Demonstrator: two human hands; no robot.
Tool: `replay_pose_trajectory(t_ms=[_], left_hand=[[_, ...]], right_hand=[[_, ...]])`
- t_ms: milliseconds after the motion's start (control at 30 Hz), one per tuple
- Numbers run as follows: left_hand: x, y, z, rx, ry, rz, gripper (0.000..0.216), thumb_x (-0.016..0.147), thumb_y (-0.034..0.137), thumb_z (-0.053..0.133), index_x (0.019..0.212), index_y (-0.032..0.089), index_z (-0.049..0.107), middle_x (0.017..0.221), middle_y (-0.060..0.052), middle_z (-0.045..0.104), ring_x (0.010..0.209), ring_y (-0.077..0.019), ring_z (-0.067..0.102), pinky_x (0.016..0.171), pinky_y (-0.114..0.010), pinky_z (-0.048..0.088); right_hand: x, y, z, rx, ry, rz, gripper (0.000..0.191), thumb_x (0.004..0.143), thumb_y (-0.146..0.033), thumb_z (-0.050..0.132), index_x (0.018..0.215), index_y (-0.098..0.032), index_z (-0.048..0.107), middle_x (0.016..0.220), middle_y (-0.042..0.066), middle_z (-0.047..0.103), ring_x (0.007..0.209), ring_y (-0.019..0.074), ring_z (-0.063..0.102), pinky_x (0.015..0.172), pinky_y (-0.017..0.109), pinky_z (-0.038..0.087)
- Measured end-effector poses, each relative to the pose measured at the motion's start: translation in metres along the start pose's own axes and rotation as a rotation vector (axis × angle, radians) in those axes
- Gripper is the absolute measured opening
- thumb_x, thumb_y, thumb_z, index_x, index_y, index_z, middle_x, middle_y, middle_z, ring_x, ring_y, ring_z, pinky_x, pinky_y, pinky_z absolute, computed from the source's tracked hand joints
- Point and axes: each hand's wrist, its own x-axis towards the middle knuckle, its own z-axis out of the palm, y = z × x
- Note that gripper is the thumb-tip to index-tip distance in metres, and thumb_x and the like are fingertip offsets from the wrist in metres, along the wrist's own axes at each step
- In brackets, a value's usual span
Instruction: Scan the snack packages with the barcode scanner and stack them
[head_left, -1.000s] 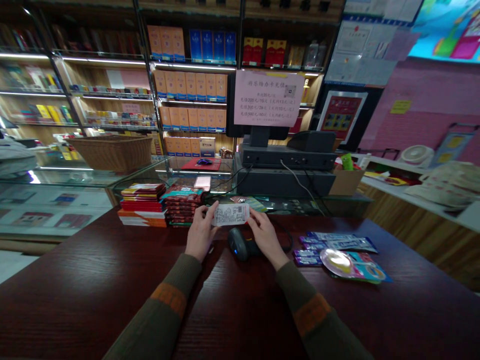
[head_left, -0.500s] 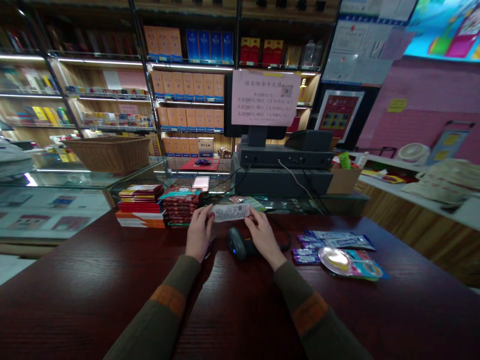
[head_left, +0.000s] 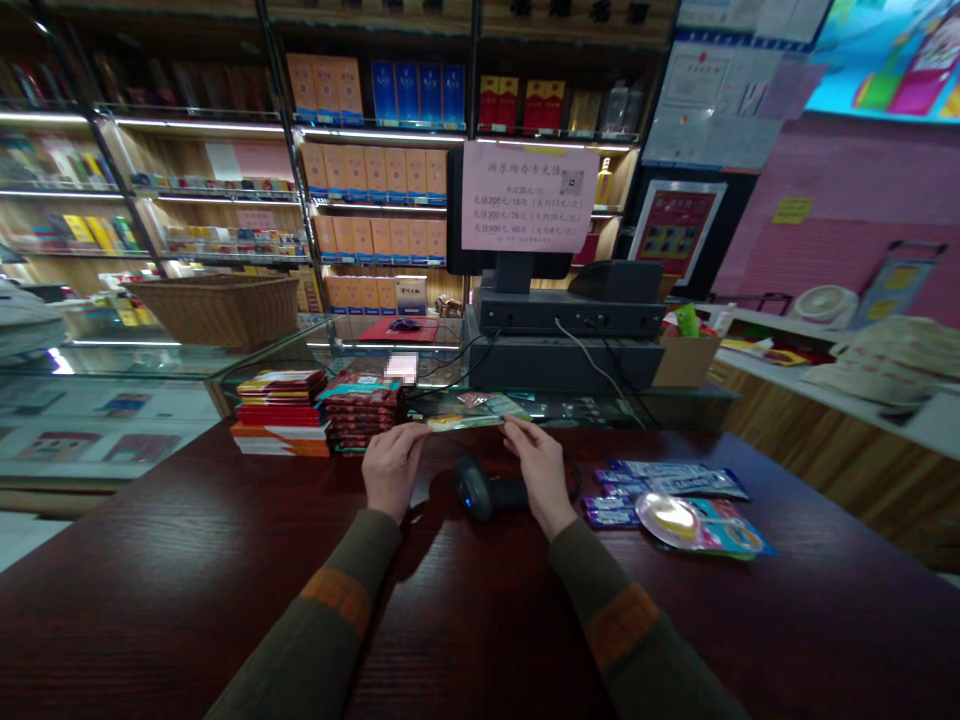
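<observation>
A narrow flat packet (head_left: 459,422), yellow-green on the side that shows, is stretched level between my two hands above the far part of the dark wooden counter (head_left: 480,620). My left hand (head_left: 391,472) is closed on its left end in a pinch. At the right end, the fingertips of my right hand (head_left: 541,472) pinch it too. Between and below the hands lies a black barcode scanner (head_left: 474,490) with a small blue light; my right hand partly covers the view of its handle side.
Stacked red-brown packets (head_left: 366,412) stand left, beside a pile of red and orange packs (head_left: 279,415). Blue-purple wrapped bars (head_left: 679,482) and a round-topped pink package (head_left: 671,522) lie right. Behind are a glass case, a cash register (head_left: 566,355) and a wicker basket (head_left: 225,308).
The packet has been tilted: its white printed side with the barcode faced me, and now a yellow-green side shows edge-on. My hands have turned slightly, knuckles higher. The scanner has stayed put.
</observation>
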Motion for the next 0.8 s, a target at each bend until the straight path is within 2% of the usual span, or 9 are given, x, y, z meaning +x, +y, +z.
replay_pose_trajectory(t_ms=[67, 167, 333, 500, 633, 800], left_hand=[[0.002, 0.003, -0.002, 0.000, 0.017, 0.054, 0.018, 0.098, 0.024, 0.056, 0.097, 0.023, 0.074, 0.098, -0.002, 0.078, 0.090, -0.0155, 0.071, 0.082, -0.029, 0.047], [0.005, 0.007, -0.003, -0.006, 0.049, 0.107, 0.017, 0.097, 0.023, 0.057, 0.096, 0.023, 0.075, 0.097, -0.002, 0.078, 0.089, -0.0148, 0.072, 0.081, -0.029, 0.047], [0.004, 0.006, -0.002, -0.010, 0.068, 0.131, 0.017, 0.096, 0.023, 0.059, 0.094, 0.025, 0.076, 0.096, -0.002, 0.078, 0.088, -0.0151, 0.071, 0.080, -0.029, 0.048], [0.002, 0.004, 0.002, -0.093, 0.071, 0.016, 0.016, 0.095, 0.024, 0.059, 0.092, 0.024, 0.074, 0.107, -0.005, 0.075, 0.098, -0.0180, 0.069, 0.088, -0.033, 0.052], [0.001, 0.005, 0.005, -0.165, 0.062, -0.108, 0.012, 0.095, 0.027, 0.059, 0.094, 0.023, 0.071, 0.126, -0.007, 0.071, 0.110, -0.0205, 0.069, 0.097, -0.037, 0.051], [-0.001, 0.006, 0.008, -0.275, 0.011, -0.270, 0.011, 0.093, 0.031, 0.061, 0.095, 0.024, 0.070, 0.127, -0.004, 0.072, 0.109, -0.0210, 0.071, 0.098, -0.036, 0.054]], right_hand=[[0.001, -0.001, 0.000, 0.100, 0.060, 0.038, 0.041, 0.066, -0.044, 0.083, 0.097, -0.016, 0.077, 0.102, 0.009, 0.078, 0.099, 0.0233, 0.070, 0.091, 0.038, 0.054], [0.002, -0.004, -0.001, 0.209, 0.107, 0.093, 0.038, 0.063, -0.042, 0.087, 0.089, -0.017, 0.078, 0.099, 0.008, 0.078, 0.097, 0.0217, 0.071, 0.088, 0.035, 0.056], [0.001, -0.006, -0.003, 0.312, 0.114, 0.172, 0.035, 0.055, -0.030, 0.090, 0.085, -0.017, 0.079, 0.099, 0.007, 0.078, 0.094, 0.0193, 0.070, 0.085, 0.031, 0.057], [0.000, -0.004, -0.004, 0.339, 0.104, 0.205, 0.041, 0.053, -0.024, 0.089, 0.092, -0.019, 0.078, 0.098, 0.005, 0.078, 0.086, 0.0158, 0.070, 0.078, 0.027, 0.057], [0.001, -0.001, -0.004, 0.299, 0.097, 0.168, 0.047, 0.053, -0.022, 0.088, 0.098, -0.020, 0.078, 0.099, 0.006, 0.078, 0.091, 0.0191, 0.071, 0.077, 0.030, 0.058], [0.003, 0.001, -0.004, 0.212, 0.100, 0.112, 0.045, 0.054, -0.025, 0.086, 0.098, -0.018, 0.078, 0.107, 0.010, 0.077, 0.103, 0.0247, 0.069, 0.084, 0.036, 0.057]])
